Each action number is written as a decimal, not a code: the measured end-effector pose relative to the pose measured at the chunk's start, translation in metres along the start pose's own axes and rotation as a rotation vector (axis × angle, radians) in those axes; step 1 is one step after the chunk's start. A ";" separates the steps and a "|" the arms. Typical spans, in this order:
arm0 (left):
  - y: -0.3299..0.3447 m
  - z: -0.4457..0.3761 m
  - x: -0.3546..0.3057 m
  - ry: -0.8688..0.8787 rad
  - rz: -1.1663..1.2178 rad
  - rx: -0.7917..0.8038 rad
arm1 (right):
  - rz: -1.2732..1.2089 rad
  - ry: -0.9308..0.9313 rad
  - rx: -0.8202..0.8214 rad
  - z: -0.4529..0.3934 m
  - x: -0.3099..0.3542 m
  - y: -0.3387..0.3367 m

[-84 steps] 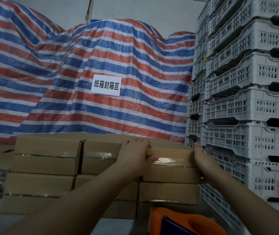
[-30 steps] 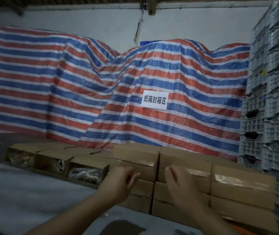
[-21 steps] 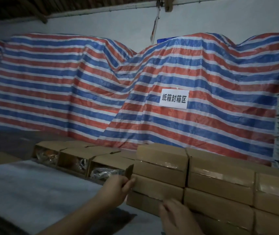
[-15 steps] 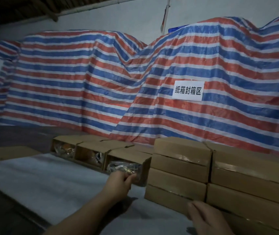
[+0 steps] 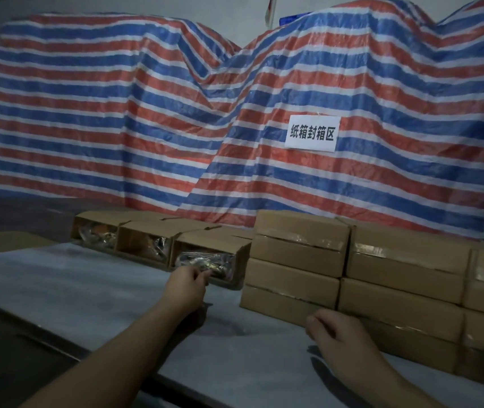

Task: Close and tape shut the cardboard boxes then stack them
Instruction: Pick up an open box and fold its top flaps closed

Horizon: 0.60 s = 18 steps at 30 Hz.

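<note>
The open box (image 5: 210, 256) lies at ten o'clock of the taped stack (image 5: 299, 260) on the desk (image 5: 58, 278); probably light but stiff, best held by its sides. Left hand (image 5: 186, 285) pinches its front edge; right hand (image 5: 338, 334) hangs loose

One head-worn view looks forward and slightly down across the worktop (image 5: 93, 290), near the boxes, facing the far striped tarpaulin (image 5: 117, 113).

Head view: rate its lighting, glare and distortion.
Head view: dim overall, the left foreground nearly black; faint glare on the tape of the sealed boxes and on the shiny contents of the open box; wide-angle bending toward the edges; the white sign stays legible; the left hand looks soft.
</note>
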State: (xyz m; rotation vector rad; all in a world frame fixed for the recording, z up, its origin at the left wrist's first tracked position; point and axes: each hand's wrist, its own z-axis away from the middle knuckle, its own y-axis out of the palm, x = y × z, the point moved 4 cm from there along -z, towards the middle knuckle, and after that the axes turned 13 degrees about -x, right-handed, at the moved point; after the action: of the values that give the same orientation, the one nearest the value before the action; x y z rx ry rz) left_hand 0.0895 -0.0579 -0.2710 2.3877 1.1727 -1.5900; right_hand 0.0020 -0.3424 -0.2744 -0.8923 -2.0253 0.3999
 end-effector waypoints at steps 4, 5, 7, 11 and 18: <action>0.001 -0.001 0.000 -0.016 0.030 0.020 | -0.009 -0.096 -0.022 -0.002 0.018 -0.001; 0.001 -0.002 0.001 -0.021 0.034 0.005 | 0.010 -0.155 -0.020 -0.007 0.031 -0.001; 0.001 -0.007 0.006 -0.044 0.062 -0.037 | 0.062 -0.289 -0.021 -0.023 0.061 0.004; -0.005 -0.021 0.013 -0.055 0.060 -0.151 | 0.134 -0.531 -0.055 -0.069 0.128 0.024; -0.019 -0.076 0.016 -0.150 0.020 -0.222 | 0.679 -0.715 0.073 -0.141 0.174 0.110</action>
State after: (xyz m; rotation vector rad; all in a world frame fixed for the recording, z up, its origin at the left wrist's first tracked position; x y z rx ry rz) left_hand 0.1402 -0.0036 -0.2413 2.0987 1.2203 -1.5145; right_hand 0.1011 -0.1481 -0.1537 -1.5417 -2.2407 1.3094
